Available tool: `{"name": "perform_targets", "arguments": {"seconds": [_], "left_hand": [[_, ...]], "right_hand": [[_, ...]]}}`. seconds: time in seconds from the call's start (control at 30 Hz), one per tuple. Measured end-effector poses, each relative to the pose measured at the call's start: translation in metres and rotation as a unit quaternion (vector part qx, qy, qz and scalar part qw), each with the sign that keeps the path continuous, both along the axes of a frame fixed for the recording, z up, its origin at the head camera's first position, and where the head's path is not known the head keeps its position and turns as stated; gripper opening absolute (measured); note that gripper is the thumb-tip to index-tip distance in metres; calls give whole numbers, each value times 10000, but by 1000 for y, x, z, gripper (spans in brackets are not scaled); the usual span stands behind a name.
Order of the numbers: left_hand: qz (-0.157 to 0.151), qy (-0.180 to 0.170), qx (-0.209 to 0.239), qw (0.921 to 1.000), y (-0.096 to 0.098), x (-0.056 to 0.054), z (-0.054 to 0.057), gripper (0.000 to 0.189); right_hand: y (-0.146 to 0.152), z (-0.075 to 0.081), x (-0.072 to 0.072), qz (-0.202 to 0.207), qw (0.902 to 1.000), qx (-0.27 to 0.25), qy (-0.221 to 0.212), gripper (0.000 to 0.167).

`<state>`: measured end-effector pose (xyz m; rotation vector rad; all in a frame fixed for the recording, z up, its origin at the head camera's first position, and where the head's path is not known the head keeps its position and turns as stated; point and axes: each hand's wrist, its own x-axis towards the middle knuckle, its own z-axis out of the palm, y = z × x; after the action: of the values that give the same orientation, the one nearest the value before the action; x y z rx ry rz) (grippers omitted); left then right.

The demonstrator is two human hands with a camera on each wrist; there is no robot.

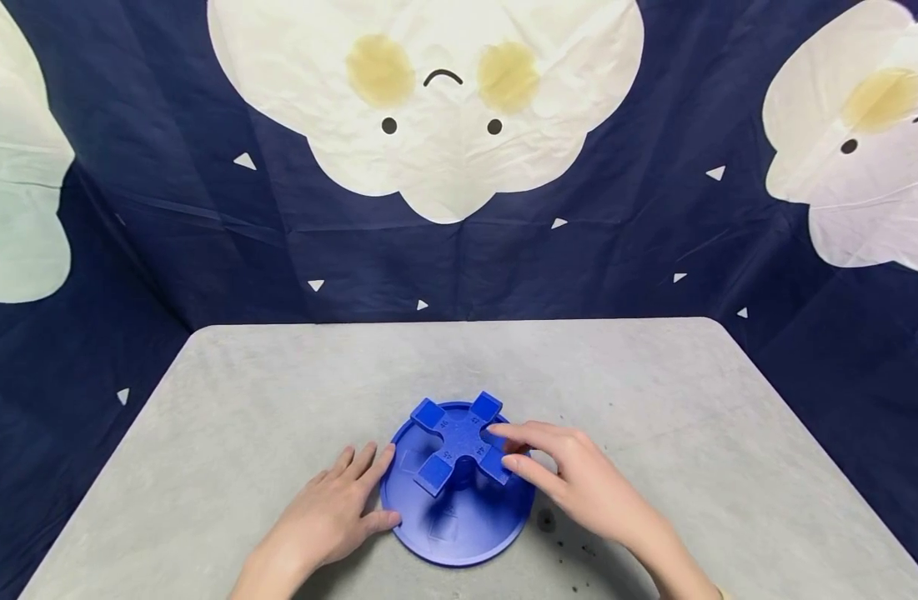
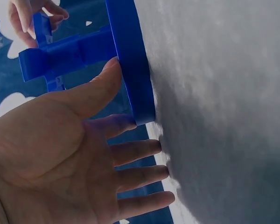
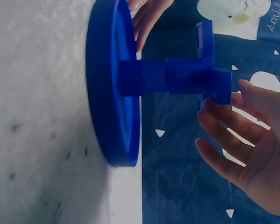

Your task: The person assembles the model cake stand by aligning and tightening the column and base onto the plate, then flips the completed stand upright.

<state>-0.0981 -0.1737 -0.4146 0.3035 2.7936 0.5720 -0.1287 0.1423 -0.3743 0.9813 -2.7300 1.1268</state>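
Observation:
A blue stand has a round, rimmed base [image 1: 459,546] lying flat on the table. From its middle rises a short post [image 2: 84,49], capped by a cross-shaped top [image 1: 462,435] whose stubby arms bear embossed numbers. My left hand [image 1: 331,512] lies at the left of the base with fingers spread and straight, thumb and index finger touching the rim. On the other side, my right hand [image 1: 579,479] has its bent fingers and thumb about one arm of the top, holding it lightly. The exact contact of those fingertips is partly hidden.
The stand is on a grey table [image 1: 278,392] with rounded far corners. Small dark specks [image 1: 546,521] mark its surface near the right hand. Behind and at both sides hangs a dark blue cloth [image 1: 459,275] printed with white clouds and small triangles.

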Motion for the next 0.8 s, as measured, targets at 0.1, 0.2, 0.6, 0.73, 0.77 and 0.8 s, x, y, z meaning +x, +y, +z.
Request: {"name": "perform_targets", "arguments": {"seconds": [0.1, 0.2, 0.6, 0.73, 0.77, 0.8], "left_hand": [[-39, 11, -90, 10000, -1, -1, 0, 85], [-112, 125, -205, 9996, -2, -2, 1, 83], [-319, 624, -661, 9953, 1, -10, 11, 79], [-386, 963, -751, 9918, 1, -13, 11, 73], [-400, 1032, -762, 9909, 1, -15, 11, 71], [-406, 1092, -770, 9902, 1, -17, 10, 69]], "right_hand": [[3, -1, -4, -113, 9998, -45, -125, 29], [7, -4, -9, -232, 9994, -39, -252, 26], [14, -30, -27, -544, 9965, 361, -513, 19], [15, -35, -30, -630, 9942, 619, -619, 25], [15, -36, -30, -662, 9935, 658, -645, 28], [15, -37, -30, -704, 9929, 694, -668, 31]]}}
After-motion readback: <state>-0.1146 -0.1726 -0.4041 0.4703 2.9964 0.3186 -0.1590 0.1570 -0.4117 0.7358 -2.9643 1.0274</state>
